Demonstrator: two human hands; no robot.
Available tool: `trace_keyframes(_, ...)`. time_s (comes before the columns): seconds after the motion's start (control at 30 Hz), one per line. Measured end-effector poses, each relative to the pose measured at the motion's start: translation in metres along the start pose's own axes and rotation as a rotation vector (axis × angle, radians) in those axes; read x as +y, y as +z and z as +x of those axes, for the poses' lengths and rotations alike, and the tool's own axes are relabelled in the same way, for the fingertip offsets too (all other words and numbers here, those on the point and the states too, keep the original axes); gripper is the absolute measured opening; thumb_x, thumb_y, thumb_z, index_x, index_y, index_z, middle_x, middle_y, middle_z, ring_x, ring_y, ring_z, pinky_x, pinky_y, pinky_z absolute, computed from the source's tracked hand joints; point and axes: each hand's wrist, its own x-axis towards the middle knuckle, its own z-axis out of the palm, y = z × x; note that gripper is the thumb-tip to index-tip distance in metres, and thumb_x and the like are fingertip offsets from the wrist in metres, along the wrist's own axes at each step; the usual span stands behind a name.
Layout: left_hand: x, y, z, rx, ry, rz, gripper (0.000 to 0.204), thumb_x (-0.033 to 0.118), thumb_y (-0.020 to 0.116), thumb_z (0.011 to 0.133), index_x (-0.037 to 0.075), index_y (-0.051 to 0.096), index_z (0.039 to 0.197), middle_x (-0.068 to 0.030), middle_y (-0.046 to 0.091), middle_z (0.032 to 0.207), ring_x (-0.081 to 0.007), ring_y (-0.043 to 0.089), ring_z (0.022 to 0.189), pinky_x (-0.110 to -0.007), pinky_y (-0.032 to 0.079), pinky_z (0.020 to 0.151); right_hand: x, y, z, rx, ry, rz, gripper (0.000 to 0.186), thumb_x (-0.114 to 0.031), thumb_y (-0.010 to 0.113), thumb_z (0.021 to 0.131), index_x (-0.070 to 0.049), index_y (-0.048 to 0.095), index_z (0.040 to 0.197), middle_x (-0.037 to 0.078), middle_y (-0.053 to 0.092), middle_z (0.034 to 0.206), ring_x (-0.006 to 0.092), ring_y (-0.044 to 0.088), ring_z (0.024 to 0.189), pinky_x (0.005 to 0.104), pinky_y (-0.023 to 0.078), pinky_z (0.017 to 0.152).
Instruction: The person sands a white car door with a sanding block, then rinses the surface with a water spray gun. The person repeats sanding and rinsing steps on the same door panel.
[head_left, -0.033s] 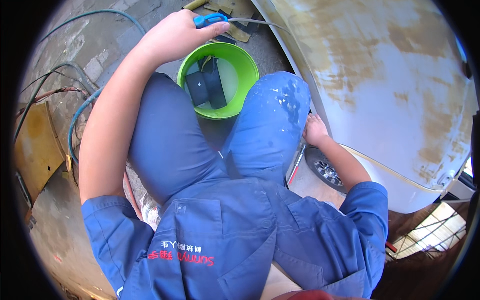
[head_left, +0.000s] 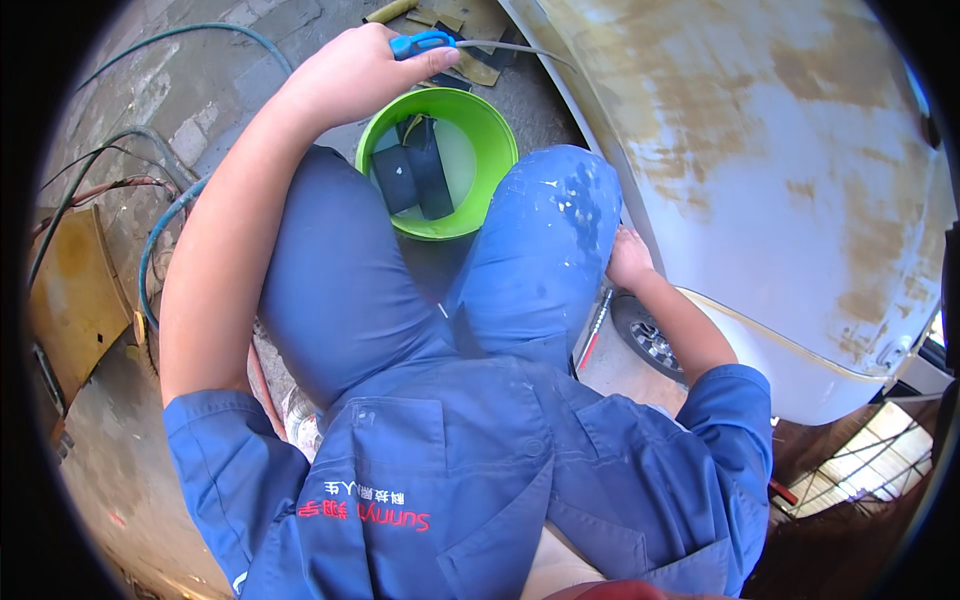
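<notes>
My left hand (head_left: 365,70) reaches out past my left knee, with its fingers wrapped round a blue-handled tool (head_left: 422,44). A thin, curved grey tube or rod runs from the tool toward the large panel. Just below this hand stands a green bucket (head_left: 502,135) between my knees. Dark flat pieces (head_left: 428,165), one lying over another, rest in the cloudy liquid inside it. My right hand (head_left: 630,258) is beside my right knee, close to the edge of a large white panel with brown patches (head_left: 750,150). The knee hides its fingertips, so any hold there is hidden.
Blue and dark hoses (head_left: 160,235) loop over the floor at left, near a brownish board (head_left: 75,300). Sandpaper-like scraps (head_left: 475,65) lie beyond the bucket. A wheel (head_left: 650,335) and a thin red-and-silver rod (head_left: 595,330) are below my right hand.
My right hand has shifted slightly, and its fingers show less beside the knee. The left hand and the blue-handled tool stay almost where they were.
</notes>
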Motion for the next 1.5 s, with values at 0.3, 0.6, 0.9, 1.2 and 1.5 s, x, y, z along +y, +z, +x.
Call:
trace_keyframes(0.3,-0.009,0.038,0.034,-0.104,-0.049,0.198,0.066,0.065,0.067,0.093,0.000,0.073,0.084,-0.0127,0.064,0.065,-0.0252,0.064,0.062,-0.041,0.053,0.066,-0.008,-0.038,0.137,0.218,0.016,2.328,0.041,-0.029,0.051,0.108,0.004,0.068,0.125,0.017,0.074,0.116,0.0281,0.072,0.109,0.0376,0.059,0.093)
trace_keyframes(0.6,0.045,0.039,-0.007,-0.124,0.095,0.368,0.062,0.063,0.067,0.093,0.002,0.076,0.092,-0.0209,0.071,0.076,-0.0394,0.072,0.076,-0.048,0.057,0.074,-0.021,0.002,0.152,0.517,0.215,2.598,0.056,-0.032,0.028,0.112,0.010,0.039,0.148,0.028,0.059,0.143,0.0360,0.062,0.129,0.0485,0.049,0.113)
trace_keyframes(0.9,0.079,0.064,-0.002,-0.162,0.155,0.429,0.066,0.064,0.067,0.092,0.000,0.078,0.105,-0.0245,0.074,0.084,-0.0389,0.075,0.084,-0.045,0.059,0.081,-0.060,0.055,0.165,0.735,0.339,3.138,0.068,-0.041,0.028,0.111,0.013,0.031,0.152,0.036,0.047,0.150,0.0462,0.055,0.134,0.0523,0.044,0.117)
trace_keyframes(1.2,0.118,0.100,0.004,-0.283,0.218,0.439,0.070,0.071,0.062,0.092,0.002,0.078,0.093,-0.0198,0.074,0.081,-0.0384,0.074,0.085,-0.047,0.058,0.080,-0.058,0.027,0.120,0.980,0.468,3.301,0.076,-0.052,0.028,0.111,0.009,0.029,0.157,0.029,0.046,0.154,0.0411,0.051,0.139,0.0504,0.043,0.117)
trace_keyframes(1.5,0.116,0.074,0.005,-0.202,0.141,0.478,0.070,0.072,0.061,0.091,0.005,0.079,0.094,-0.0193,0.076,0.085,-0.0369,0.075,0.086,-0.046,0.059,0.083,-0.040,0.042,0.089,1.123,0.588,3.291,0.075,-0.051,0.030,0.111,0.008,0.031,0.156,0.028,0.045,0.155,0.0392,0.053,0.138,0.0500,0.045,0.117)
